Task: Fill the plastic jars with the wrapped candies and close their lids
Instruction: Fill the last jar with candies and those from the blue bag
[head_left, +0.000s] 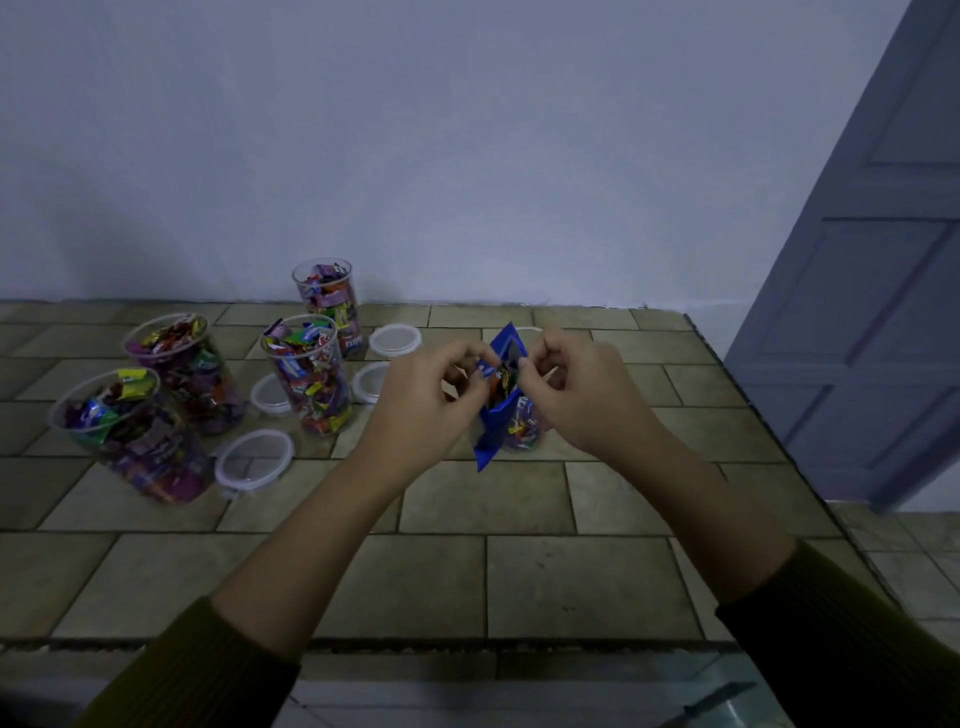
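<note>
Head view: a person's left hand (431, 400) and right hand (582, 400) meet over a tiled table (519, 582), each pinching one side of the mouth of a blue candy bag (493, 436) with curled fingers and thumb. The bag hangs upright between the hands, above the table's middle, and its mouth is pulled apart on wrapped candies (503, 376) inside. Something colourful shows just right of the bag's lower half; what it is cannot be told.

To the left stand four clear plastic jars, all uncapped and packed with wrapped candies: the back jar (332, 312) near the wall (467, 130), the middle jar (311, 384) just in front of it, the left jar (192, 379), and the nearest jar (140, 447), which leans in the wide-angle picture. Clear lids lie flat among them: the front lid (254, 460) beside the nearest jar, the inner lid (270, 397) and the centre lid (370, 382) on either side of the middle jar, and the back lid (395, 340) beside the back jar. Dark olive sleeves (197, 670) cover both forearms. A grey-blue door (883, 260) stands at right.
</note>
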